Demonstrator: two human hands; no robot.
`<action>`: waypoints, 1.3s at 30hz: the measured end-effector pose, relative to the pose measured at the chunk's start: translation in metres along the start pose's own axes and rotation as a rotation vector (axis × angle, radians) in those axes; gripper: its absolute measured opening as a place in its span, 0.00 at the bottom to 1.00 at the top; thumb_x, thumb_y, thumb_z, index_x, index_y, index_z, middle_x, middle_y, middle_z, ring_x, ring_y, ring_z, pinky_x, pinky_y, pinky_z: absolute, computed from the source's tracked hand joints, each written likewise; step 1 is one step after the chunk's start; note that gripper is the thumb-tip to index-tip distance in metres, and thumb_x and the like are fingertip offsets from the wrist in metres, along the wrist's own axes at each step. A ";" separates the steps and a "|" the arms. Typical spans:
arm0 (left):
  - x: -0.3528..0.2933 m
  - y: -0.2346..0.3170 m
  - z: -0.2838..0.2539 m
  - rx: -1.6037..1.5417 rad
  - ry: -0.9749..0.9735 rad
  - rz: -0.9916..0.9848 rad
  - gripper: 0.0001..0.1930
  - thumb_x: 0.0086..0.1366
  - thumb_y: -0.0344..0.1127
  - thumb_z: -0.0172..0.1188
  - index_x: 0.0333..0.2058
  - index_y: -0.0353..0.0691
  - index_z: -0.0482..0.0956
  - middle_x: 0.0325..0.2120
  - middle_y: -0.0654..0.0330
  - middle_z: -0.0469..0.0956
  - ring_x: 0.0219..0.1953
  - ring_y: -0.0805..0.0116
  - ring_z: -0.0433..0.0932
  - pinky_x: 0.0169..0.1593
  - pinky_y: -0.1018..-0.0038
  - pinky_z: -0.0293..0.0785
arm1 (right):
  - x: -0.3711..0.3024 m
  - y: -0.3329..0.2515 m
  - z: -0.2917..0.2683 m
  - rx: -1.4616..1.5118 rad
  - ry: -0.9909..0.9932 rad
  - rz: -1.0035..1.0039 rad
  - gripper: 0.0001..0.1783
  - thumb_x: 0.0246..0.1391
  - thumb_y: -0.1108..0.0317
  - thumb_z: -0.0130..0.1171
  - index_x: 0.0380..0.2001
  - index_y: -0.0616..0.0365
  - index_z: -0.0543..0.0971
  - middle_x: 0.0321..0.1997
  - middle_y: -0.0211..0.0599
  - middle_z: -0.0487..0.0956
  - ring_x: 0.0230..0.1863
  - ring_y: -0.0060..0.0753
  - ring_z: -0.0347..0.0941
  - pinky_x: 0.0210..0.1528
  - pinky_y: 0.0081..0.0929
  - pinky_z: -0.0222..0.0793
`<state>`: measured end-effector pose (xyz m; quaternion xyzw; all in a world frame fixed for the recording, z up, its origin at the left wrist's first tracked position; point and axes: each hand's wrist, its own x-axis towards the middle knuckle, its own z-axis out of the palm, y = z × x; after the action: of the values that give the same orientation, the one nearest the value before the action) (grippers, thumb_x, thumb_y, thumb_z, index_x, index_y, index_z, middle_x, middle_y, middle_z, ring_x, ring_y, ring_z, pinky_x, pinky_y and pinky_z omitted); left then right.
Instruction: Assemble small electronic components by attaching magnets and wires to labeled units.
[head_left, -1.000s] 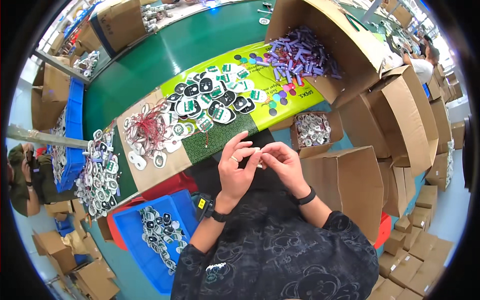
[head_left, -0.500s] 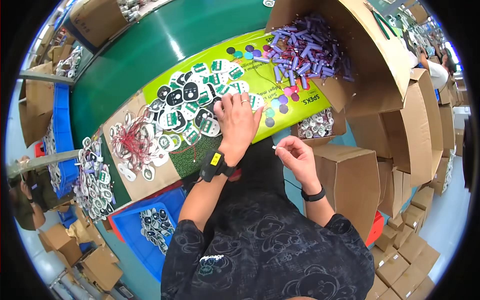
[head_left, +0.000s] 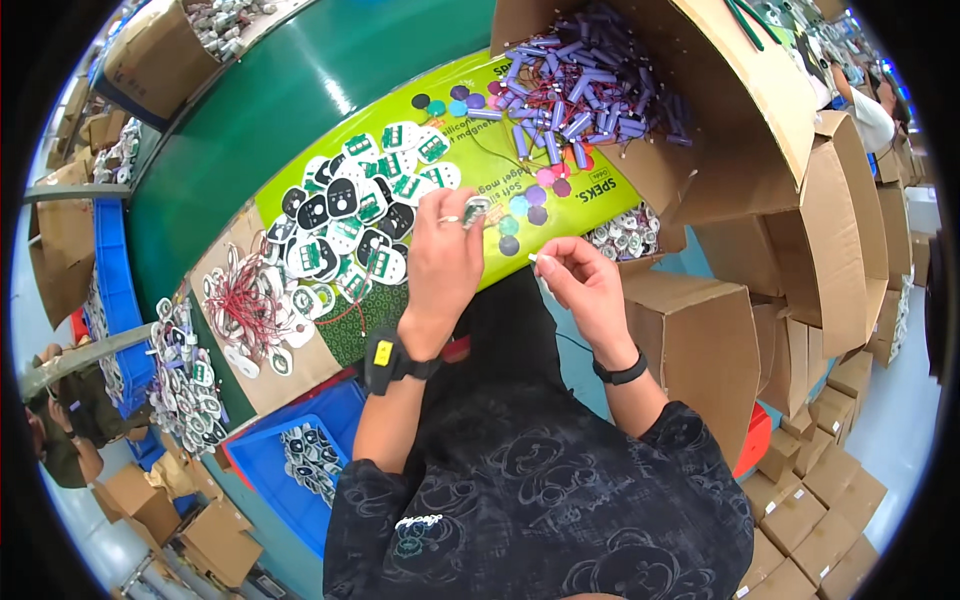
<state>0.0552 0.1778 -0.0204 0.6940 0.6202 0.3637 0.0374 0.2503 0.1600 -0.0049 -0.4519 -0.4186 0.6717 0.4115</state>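
Observation:
My left hand (head_left: pixel 443 262) is raised over the near edge of the bright green-yellow mat (head_left: pixel 565 215). Its fingertips grip a small rounded white-and-green casing piece (head_left: pixel 476 210), partly hidden by the fingers. To its left spreads a heap of white and black casing pieces (head_left: pixel 343 198), several with green circuit boards. My right hand (head_left: pixel 585 287) is closed in a pinch on a tiny white piece (head_left: pixel 534 257), just off the mat's edge; its exact kind is too small to tell.
A cardboard box (head_left: pixel 745 95) lies open at the far right with purple cylindrical batteries (head_left: pixel 590 85) spilling out. Red-wired round parts (head_left: pixel 245 300) lie on cardboard at the left. A blue bin (head_left: pixel 270 450) of casing pieces stands below the table, and tall cartons (head_left: pixel 690 345) at my right.
My left hand has drawn back from the heap toward me and now holds a casing piece. The right hand has shifted slightly left and up, still pinching. The whole view has shifted a little.

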 end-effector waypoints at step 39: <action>-0.132 -0.055 -0.143 -1.265 0.153 -0.757 0.18 0.73 0.27 0.55 0.59 0.31 0.72 0.49 0.53 0.81 0.48 0.69 0.81 0.48 0.71 0.83 | -0.009 0.011 0.185 -0.770 -0.330 -0.556 0.07 0.51 0.78 0.67 0.35 0.62 0.82 0.55 0.40 0.74 0.36 0.34 0.79 0.38 0.29 0.77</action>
<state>-0.0655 0.0162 -0.0035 0.2513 0.4901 0.6611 0.5095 0.0750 0.1133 0.0316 -0.3302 -0.8001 0.3960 0.3066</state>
